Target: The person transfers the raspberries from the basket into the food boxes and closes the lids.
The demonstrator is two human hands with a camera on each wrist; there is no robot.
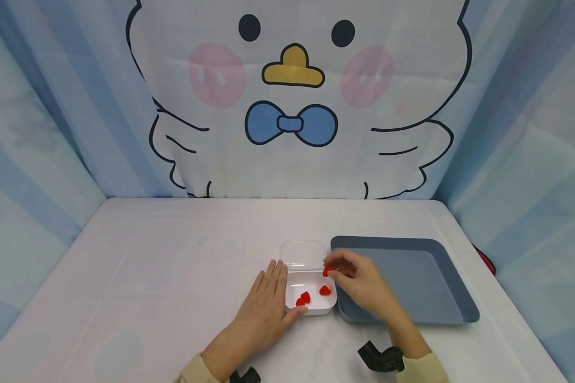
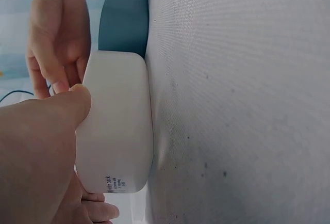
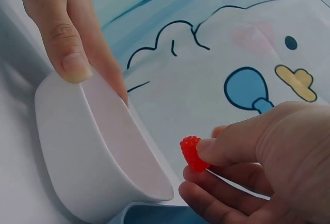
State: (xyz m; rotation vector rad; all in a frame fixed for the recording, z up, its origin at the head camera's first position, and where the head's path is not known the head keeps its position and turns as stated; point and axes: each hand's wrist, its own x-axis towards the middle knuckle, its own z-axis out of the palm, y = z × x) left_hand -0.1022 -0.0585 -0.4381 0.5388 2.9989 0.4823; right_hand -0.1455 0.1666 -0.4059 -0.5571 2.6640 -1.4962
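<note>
A white plastic box [image 1: 311,307] stands on the table with several red raspberries [image 1: 325,290] inside. My left hand [image 1: 263,313] lies along its left side, fingers straight, the thumb pressing on the near rim. In the left wrist view the box's side wall [image 2: 116,126] carries small print. Over the box's far right corner, my right hand [image 1: 364,282] pinches a red raspberry [image 3: 192,153] between thumb and fingers; its bumpy surface shows clearly in the right wrist view.
A clear plastic lid [image 1: 304,254] lies just behind the box. A grey-blue tray [image 1: 460,298] is close by on the right. The white-covered table [image 1: 139,276] meets a curtain [image 1: 287,170] with a cartoon bird at its back edge.
</note>
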